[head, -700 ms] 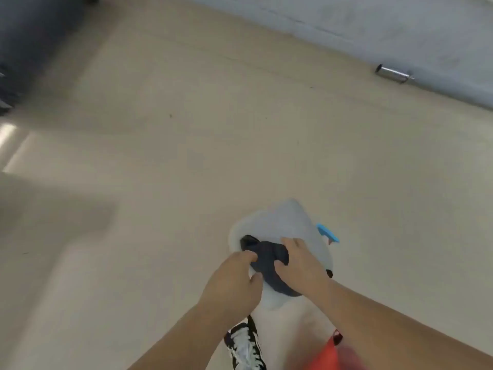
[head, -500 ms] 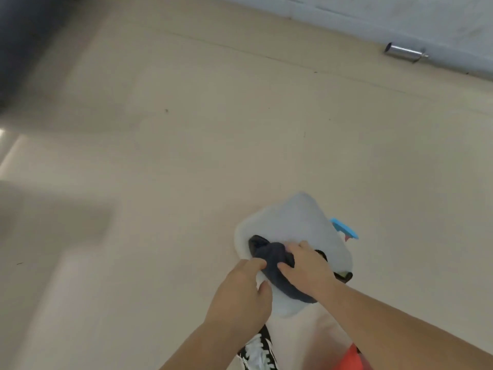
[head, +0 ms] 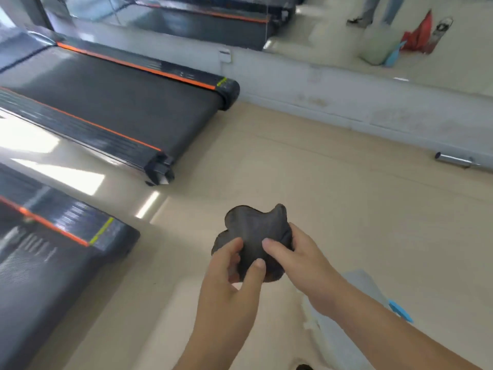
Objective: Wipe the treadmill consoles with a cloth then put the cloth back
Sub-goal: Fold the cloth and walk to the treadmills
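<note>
Head view: dark cloth (head: 254, 233) is bunched in mid-air over the floor. Left hand (head: 229, 284) fingers pinch its lower edge, right hand (head: 301, 260) fingers clamp its side. Treadmill (head: 120, 102) sits to the left, consoles out of view. Wiping likely not started; wipe and return both left.

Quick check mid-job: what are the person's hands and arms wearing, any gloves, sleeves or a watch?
Nothing is worn. The left hand and right hand have no gloves, and no rings, watch or wristband show. The left forearm and right forearm are uncovered up to the frame's edge, with no sleeve hem in view.
</note>
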The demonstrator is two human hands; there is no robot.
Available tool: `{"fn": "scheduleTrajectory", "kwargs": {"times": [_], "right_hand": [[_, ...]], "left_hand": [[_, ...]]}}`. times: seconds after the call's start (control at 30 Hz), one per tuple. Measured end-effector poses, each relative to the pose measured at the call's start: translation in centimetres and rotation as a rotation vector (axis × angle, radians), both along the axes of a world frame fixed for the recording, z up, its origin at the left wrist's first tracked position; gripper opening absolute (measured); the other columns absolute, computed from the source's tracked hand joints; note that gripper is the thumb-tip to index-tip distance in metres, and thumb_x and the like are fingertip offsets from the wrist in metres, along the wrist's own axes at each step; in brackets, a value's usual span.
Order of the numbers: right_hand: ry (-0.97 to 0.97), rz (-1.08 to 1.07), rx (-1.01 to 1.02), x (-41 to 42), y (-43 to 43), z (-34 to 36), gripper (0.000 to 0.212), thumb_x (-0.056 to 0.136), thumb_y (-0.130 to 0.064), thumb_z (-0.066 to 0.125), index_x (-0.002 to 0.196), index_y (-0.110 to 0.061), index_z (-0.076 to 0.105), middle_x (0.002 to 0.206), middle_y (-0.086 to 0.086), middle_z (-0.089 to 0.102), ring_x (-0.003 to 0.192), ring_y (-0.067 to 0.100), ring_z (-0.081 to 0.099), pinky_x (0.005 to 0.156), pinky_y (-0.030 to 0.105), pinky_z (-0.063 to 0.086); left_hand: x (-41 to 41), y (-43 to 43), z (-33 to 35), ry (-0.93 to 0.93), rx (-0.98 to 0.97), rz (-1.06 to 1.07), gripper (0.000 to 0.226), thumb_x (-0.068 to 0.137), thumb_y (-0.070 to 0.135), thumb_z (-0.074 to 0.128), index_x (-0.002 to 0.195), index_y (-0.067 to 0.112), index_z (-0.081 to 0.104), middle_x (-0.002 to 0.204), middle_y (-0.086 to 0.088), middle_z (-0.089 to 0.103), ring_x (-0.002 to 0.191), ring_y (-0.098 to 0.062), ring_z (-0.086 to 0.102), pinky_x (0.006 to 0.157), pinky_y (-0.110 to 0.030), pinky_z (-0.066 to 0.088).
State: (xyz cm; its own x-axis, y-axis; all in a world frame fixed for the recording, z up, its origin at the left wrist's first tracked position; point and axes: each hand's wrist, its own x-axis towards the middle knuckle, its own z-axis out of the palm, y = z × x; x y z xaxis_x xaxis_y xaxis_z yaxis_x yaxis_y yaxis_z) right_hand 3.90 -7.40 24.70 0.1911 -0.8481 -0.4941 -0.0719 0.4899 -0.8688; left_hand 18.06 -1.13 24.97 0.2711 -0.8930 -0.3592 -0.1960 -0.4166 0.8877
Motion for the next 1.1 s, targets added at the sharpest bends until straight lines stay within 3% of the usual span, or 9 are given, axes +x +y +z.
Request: {"fn": "scheduleTrajectory", "kwargs": {"times": [0.1, 0.2, 0.3, 0.4, 0.57, 0.73, 0.83, 0.93, 1.1], "right_hand": [[-0.151, 0.101, -0.026, 7.4, 2.4, 11.9, 0.010, 0.094, -0.016, 0.064, 0.102, -0.011, 0.066, 0.085, 0.001, 0.073, 0.071, 0.004, 0.068, 0.057, 0.016, 0.050], [-0.333, 0.210, -0.051, 14.5, 7.2, 22.3, 0.026, 0.073, -0.022, 0.060, 0.093, -0.019, 0.077, 0.093, 0.005, 0.076, 0.083, 0.013, 0.070, 0.065, 0.022, 0.053], [-0.516, 0.210, 0.007, 21.4, 13.6, 30.4, 0.036, 0.067, -0.016, 0.059, 0.095, -0.014, 0.082, 0.098, 0.011, 0.079, 0.092, 0.021, 0.073, 0.076, 0.032, 0.054], [-0.621, 0.214, 0.096, 28.2, 20.2, 36.5, 0.049, 0.073, -0.019, 0.065, 0.117, 0.002, 0.071, 0.111, 0.019, 0.076, 0.105, 0.028, 0.070, 0.090, 0.042, 0.049], [-0.453, 0.422, 0.088, 37.3, 30.9, 42.0, 0.039, 0.100, -0.030, 0.059, 0.133, -0.009, 0.066, 0.126, 0.016, 0.074, 0.123, 0.030, 0.068, 0.113, 0.052, 0.046], [-0.275, 0.713, -0.029, 44.1, 36.8, 45.3, 0.028, 0.099, -0.035, 0.066, 0.118, -0.015, 0.071, 0.114, 0.007, 0.079, 0.110, 0.025, 0.075, 0.105, 0.053, 0.053], [-0.228, 0.909, -0.014, 48.1, 38.5, 46.2, 0.038, 0.089, -0.036, 0.082, 0.118, -0.014, 0.071, 0.115, 0.009, 0.078, 0.112, 0.026, 0.074, 0.107, 0.053, 0.052], [-0.267, 1.019, 0.050, 52.1, 39.6, 46.2, 0.050, 0.077, -0.023, 0.086, 0.123, -0.012, 0.068, 0.119, 0.013, 0.077, 0.114, 0.033, 0.073, 0.107, 0.059, 0.051], [-0.383, 0.928, 0.147, 59.6, 41.4, 45.6, 0.031, 0.085, 0.001, 0.076, 0.114, -0.001, 0.066, 0.111, 0.030, 0.073, 0.103, 0.044, 0.074, 0.100, 0.064, 0.054]], "left_hand": [[8.5, 4.2, 9.9, 0.027, -0.066, 0.203, 0.026, 0.095, 0.043, 0.069, 0.121, 0.041, 0.066, 0.121, 0.017, 0.069, 0.108, -0.002, 0.066, 0.082, -0.015, 0.047], [17.6, 9.0, 17.9, 0.158, -0.021, 0.323, 0.016, 0.103, 0.028, 0.062, 0.114, 0.028, 0.074, 0.117, 0.009, 0.076, 0.093, 0.002, 0.071, 0.082, -0.016, 0.052], [25.2, 17.5, 24.0, 0.352, -0.039, 0.209, 0.031, 0.111, 0.018, 0.041, 0.126, 0.005, 0.064, 0.123, -0.009, 0.069, 0.091, -0.015, 0.069, 0.085, -0.028, 0.055], [29.4, 25.3, 31.3, 0.391, -0.085, 0.291, 0.038, 0.105, 0.021, 0.055, 0.135, -0.002, 0.062, 0.100, -0.008, 0.077, 0.092, -0.025, 0.069, 0.072, -0.030, 0.055], [33.0, 38.0, 40.4, 0.360, -0.154, 0.439, 0.049, 0.071, 0.033, 0.087, 0.108, 0.005, 0.075, 0.104, -0.027, 0.076, 0.097, -0.033, 0.075, 0.093, -0.051, 0.059], [37.0, 45.8, 43.3, 0.334, -0.258, 0.766, 0.060, 0.055, 0.024, 0.094, 0.110, 0.014, 0.073, 0.098, -0.004, 0.081, 0.092, -0.019, 0.078, 0.074, -0.028, 0.061], [40.1, 48.2, 43.2, 0.306, -0.317, 0.993, 0.062, 0.053, 0.041, 0.098, 0.106, 0.017, 0.076, 0.100, -0.004, 0.081, 0.096, -0.022, 0.078, 0.087, -0.042, 0.061], [43.5, 49.3, 42.7, 0.319, -0.309, 1.144, 0.047, 0.073, 0.049, 0.089, 0.108, 0.022, 0.076, 0.104, -0.004, 0.080, 0.098, -0.025, 0.077, 0.094, -0.051, 0.059], [47.7, 50.2, 42.0, -0.072, -0.274, 1.338, 0.050, 0.080, 0.050, 0.083, 0.124, 0.041, 0.060, 0.117, 0.023, 0.066, 0.101, 0.002, 0.067, 0.079, -0.015, 0.051]]}}
